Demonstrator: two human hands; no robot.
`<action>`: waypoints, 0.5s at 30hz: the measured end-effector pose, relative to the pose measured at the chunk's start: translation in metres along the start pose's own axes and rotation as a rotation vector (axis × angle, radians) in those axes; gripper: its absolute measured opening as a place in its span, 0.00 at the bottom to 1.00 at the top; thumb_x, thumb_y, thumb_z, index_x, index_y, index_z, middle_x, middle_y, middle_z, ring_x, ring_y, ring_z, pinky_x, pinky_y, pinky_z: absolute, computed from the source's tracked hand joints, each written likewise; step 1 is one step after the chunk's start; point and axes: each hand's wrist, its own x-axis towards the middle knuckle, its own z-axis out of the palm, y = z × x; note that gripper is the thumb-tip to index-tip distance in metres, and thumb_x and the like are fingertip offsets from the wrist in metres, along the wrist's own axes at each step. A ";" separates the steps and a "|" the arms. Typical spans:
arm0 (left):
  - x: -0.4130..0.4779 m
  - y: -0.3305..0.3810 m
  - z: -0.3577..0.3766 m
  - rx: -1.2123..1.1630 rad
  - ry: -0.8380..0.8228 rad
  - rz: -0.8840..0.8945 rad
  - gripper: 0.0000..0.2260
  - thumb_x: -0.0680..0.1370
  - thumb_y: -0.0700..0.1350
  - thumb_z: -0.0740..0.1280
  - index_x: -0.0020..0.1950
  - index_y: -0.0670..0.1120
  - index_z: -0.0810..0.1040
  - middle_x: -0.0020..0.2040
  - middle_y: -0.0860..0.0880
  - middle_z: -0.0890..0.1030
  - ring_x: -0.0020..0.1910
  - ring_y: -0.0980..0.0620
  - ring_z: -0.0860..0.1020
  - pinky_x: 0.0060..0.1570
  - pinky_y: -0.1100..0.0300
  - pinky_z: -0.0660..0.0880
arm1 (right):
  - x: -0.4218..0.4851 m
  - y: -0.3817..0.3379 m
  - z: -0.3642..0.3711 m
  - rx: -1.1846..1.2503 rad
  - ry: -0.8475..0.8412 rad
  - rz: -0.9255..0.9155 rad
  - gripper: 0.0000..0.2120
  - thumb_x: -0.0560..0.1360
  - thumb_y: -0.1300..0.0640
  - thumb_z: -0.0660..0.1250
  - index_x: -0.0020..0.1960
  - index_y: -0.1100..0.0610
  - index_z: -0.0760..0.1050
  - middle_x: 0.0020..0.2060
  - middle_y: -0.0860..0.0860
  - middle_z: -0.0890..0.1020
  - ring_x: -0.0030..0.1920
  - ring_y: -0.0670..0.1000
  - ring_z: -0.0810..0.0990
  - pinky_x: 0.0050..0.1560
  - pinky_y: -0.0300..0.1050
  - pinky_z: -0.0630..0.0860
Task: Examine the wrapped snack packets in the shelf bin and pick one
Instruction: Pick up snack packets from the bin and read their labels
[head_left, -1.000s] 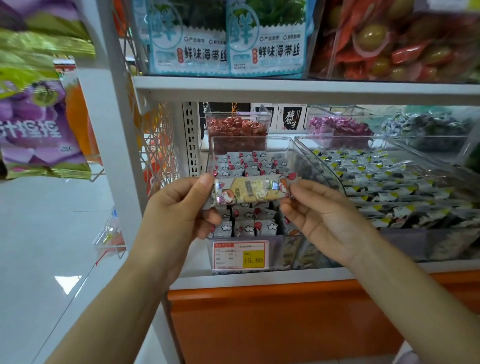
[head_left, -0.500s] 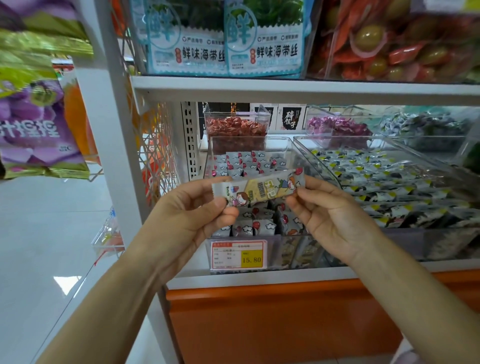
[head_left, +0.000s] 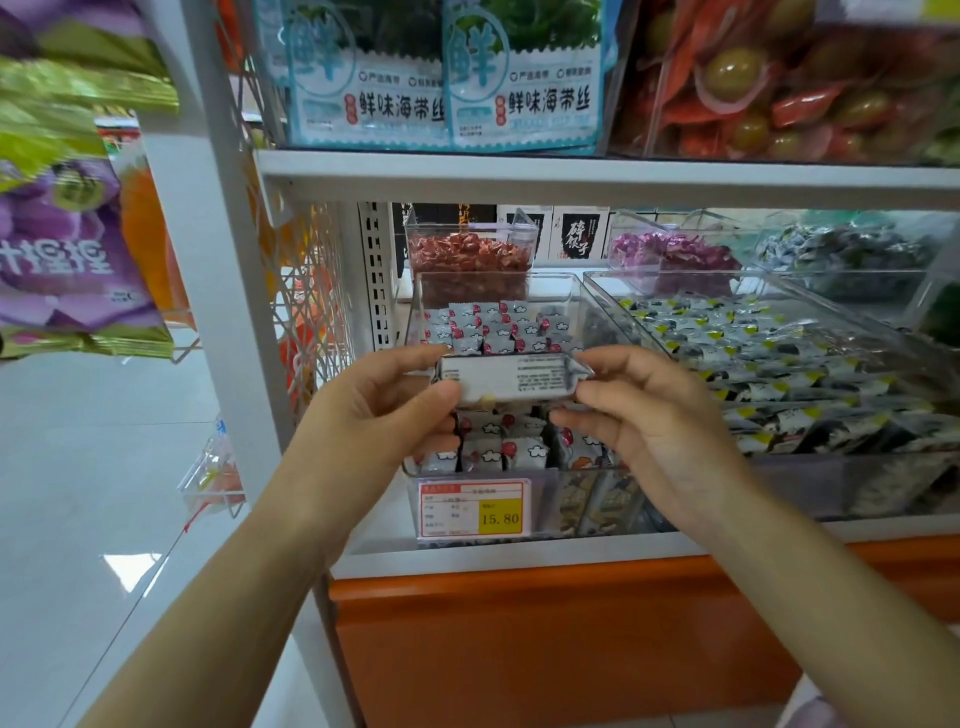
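A long wrapped snack packet (head_left: 511, 378) is held level in front of the clear shelf bin (head_left: 574, 296). Its silver back with small printed text faces me. My left hand (head_left: 379, 415) pinches the packet's left end between thumb and fingers. My right hand (head_left: 649, 415) pinches its right end at the crimped tip. Behind and below the packet, the bin holds several small white packets with red and cloud prints (head_left: 498, 322).
A price tag reading 15.80 (head_left: 470, 506) sits on the bin's front. A larger clear bin (head_left: 779, 358) of dark and yellow packets stands to the right. Bins of red (head_left: 470, 254) and purple sweets (head_left: 670, 249) stand behind. A white shelf (head_left: 571, 179) runs overhead.
Both hands have turned the packet over: its colourful printed front faced me before, and now the silver back with text does. The packet sits level instead of tilted.
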 end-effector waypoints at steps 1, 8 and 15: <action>0.000 0.000 0.000 0.024 -0.004 0.009 0.16 0.71 0.43 0.68 0.59 0.48 0.78 0.47 0.46 0.84 0.46 0.50 0.83 0.43 0.63 0.80 | -0.001 0.000 0.001 -0.032 -0.014 -0.014 0.06 0.71 0.63 0.68 0.47 0.60 0.80 0.43 0.56 0.84 0.45 0.53 0.83 0.41 0.41 0.80; -0.001 -0.001 0.000 0.170 -0.078 0.068 0.17 0.72 0.41 0.69 0.61 0.49 0.77 0.51 0.48 0.83 0.48 0.51 0.82 0.49 0.61 0.79 | -0.005 -0.001 0.004 -0.314 0.008 -0.168 0.06 0.72 0.59 0.69 0.46 0.51 0.83 0.41 0.48 0.85 0.43 0.49 0.84 0.43 0.42 0.81; -0.003 0.001 0.005 0.383 -0.073 0.151 0.13 0.70 0.43 0.72 0.53 0.55 0.78 0.45 0.57 0.82 0.44 0.59 0.79 0.43 0.65 0.78 | -0.007 -0.002 0.003 -0.538 0.091 -0.322 0.08 0.74 0.57 0.68 0.37 0.48 0.80 0.32 0.48 0.81 0.33 0.41 0.77 0.35 0.32 0.74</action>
